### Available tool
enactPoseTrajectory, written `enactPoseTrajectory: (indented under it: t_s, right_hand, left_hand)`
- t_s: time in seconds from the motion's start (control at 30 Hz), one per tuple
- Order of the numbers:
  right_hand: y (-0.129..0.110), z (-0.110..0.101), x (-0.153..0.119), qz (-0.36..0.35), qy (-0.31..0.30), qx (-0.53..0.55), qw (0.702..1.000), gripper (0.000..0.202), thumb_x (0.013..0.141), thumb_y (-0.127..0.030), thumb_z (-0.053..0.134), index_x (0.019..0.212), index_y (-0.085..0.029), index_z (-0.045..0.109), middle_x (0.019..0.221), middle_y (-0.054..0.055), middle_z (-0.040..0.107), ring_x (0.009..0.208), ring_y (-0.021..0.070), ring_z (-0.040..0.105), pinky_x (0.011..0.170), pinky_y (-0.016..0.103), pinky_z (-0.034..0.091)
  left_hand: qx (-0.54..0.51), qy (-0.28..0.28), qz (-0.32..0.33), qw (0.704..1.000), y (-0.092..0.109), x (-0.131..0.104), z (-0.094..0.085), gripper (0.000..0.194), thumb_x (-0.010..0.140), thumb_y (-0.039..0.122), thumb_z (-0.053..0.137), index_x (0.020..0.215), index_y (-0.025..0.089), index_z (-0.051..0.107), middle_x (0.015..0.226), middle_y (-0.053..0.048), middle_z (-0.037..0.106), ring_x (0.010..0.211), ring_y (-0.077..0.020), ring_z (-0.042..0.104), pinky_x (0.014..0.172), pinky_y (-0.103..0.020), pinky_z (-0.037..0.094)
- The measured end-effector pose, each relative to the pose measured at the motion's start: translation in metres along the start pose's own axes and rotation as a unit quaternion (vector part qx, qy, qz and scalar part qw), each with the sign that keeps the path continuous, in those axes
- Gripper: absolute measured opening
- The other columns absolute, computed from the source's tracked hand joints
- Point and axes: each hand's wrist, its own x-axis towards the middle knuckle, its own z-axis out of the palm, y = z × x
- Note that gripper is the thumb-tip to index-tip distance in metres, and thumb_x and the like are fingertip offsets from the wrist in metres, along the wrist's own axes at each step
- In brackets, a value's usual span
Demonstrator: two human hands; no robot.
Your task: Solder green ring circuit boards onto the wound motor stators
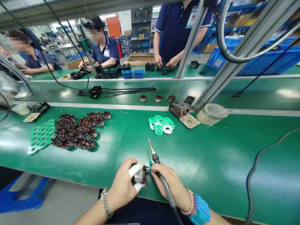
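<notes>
My left hand (122,187), with white coverings on thumb and finger, grips a motor stator (139,177) on its side near the table's front edge. The stator's dark wound end faces right, and a thin wire hangs from it. In my right hand (172,183) is a soldering iron (155,158), its tip pointing up and away. The same hand's fingertips pinch a small green circuit board (150,164) close to the stator's wound end; whether they touch I cannot tell. Ahead lies a small group of loose round green boards (158,124).
Many wound stators (77,129) and a green board panel (42,134) lie at left. A metal soldering stand (179,108) and a round tub (212,114) sit ahead to the right. Several stators line the ledge. A cable (252,175) crosses the right side. Co-workers sit opposite.
</notes>
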Motion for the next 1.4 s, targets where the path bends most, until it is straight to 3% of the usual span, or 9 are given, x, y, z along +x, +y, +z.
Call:
enactPoseTrajectory:
  t_s: [0.17, 0.3, 0.4, 0.47, 0.63, 0.73, 0.93, 1.4]
  right_hand:
    - [0.010, -0.026, -0.008, -0.005, 0.024, -0.015, 1.000, 0.012, 0.084, -0.011, 0.046, 0.087, -0.021, 0.052, 0.071, 0.004, 0.061, 0.062, 0.0157, 0.059, 0.057, 0.026, 0.050]
    - [0.014, -0.049, -0.014, -0.065, 0.006, -0.003, 0.998, 0.017, 0.087, -0.012, 0.045, 0.098, -0.021, 0.054, 0.062, 0.001, 0.060, 0.056, 0.0147, 0.058, 0.055, 0.025, 0.049]
    - [0.016, -0.058, -0.016, -0.077, 0.018, -0.012, 0.997, 0.022, 0.087, -0.017, 0.050, 0.108, -0.020, 0.053, 0.073, 0.005, 0.064, 0.066, 0.0168, 0.062, 0.062, 0.028, 0.052]
    - [0.017, -0.058, -0.017, -0.047, 0.030, 0.004, 0.998, 0.022, 0.085, -0.016, 0.053, 0.106, -0.020, 0.055, 0.079, 0.007, 0.065, 0.069, 0.0170, 0.063, 0.063, 0.027, 0.052]
    - [0.013, -0.054, -0.020, 0.074, 0.052, 0.023, 0.996, 0.010, 0.078, -0.015, 0.055, 0.085, -0.021, 0.060, 0.068, 0.002, 0.066, 0.058, 0.0150, 0.064, 0.056, 0.023, 0.052]
    - [0.010, -0.052, -0.019, 0.133, 0.029, 0.022, 0.990, 0.006, 0.076, -0.020, 0.054, 0.078, -0.021, 0.060, 0.064, 0.000, 0.066, 0.052, 0.0141, 0.063, 0.051, 0.022, 0.051]
    - [0.012, -0.049, -0.016, 0.156, -0.020, 0.061, 0.986, 0.008, 0.077, -0.023, 0.053, 0.074, -0.020, 0.061, 0.062, 0.001, 0.066, 0.051, 0.0139, 0.062, 0.049, 0.022, 0.050]
    - [0.013, -0.046, -0.016, 0.200, -0.036, 0.057, 0.977, 0.009, 0.076, -0.026, 0.053, 0.077, -0.021, 0.061, 0.060, -0.001, 0.066, 0.048, 0.0131, 0.061, 0.046, 0.021, 0.048]
  left_hand:
    - [-0.057, -0.015, -0.028, 0.998, -0.009, 0.004, -0.007, 0.048, 0.062, 0.002, 0.060, 0.106, 0.022, 0.053, 0.103, -0.006, 0.053, 0.091, -0.0189, 0.058, 0.080, -0.032, 0.050]
    - [-0.085, -0.017, -0.021, 0.996, -0.019, 0.010, -0.007, 0.049, 0.063, 0.000, 0.058, 0.106, 0.022, 0.053, 0.105, -0.006, 0.051, 0.090, -0.0173, 0.058, 0.079, -0.030, 0.050]
    - [-0.100, -0.029, -0.015, 0.994, -0.021, 0.014, -0.005, 0.050, 0.063, -0.001, 0.058, 0.106, 0.023, 0.054, 0.103, -0.005, 0.051, 0.090, -0.0173, 0.058, 0.081, -0.031, 0.049]
    - [-0.104, -0.033, -0.015, 0.994, -0.021, 0.016, -0.004, 0.050, 0.062, 0.000, 0.060, 0.106, 0.023, 0.055, 0.102, -0.005, 0.051, 0.091, -0.0180, 0.057, 0.082, -0.032, 0.048]
    - [-0.103, -0.026, -0.022, 0.994, -0.020, 0.016, -0.001, 0.050, 0.062, 0.003, 0.063, 0.107, 0.022, 0.056, 0.101, -0.005, 0.052, 0.093, -0.0193, 0.057, 0.083, -0.033, 0.048]
    - [-0.103, -0.026, -0.030, 0.994, -0.021, 0.016, -0.001, 0.049, 0.062, 0.004, 0.064, 0.107, 0.022, 0.056, 0.101, -0.005, 0.052, 0.093, -0.0192, 0.057, 0.083, -0.033, 0.048]
    - [-0.131, -0.030, -0.016, 0.991, -0.023, 0.016, 0.000, 0.048, 0.064, 0.005, 0.063, 0.108, 0.023, 0.054, 0.100, -0.005, 0.049, 0.091, -0.0177, 0.055, 0.081, -0.032, 0.048]
    - [-0.139, -0.036, -0.014, 0.989, -0.021, 0.017, 0.000, 0.050, 0.064, 0.003, 0.063, 0.108, 0.024, 0.054, 0.100, -0.004, 0.047, 0.092, -0.0183, 0.054, 0.081, -0.033, 0.048]
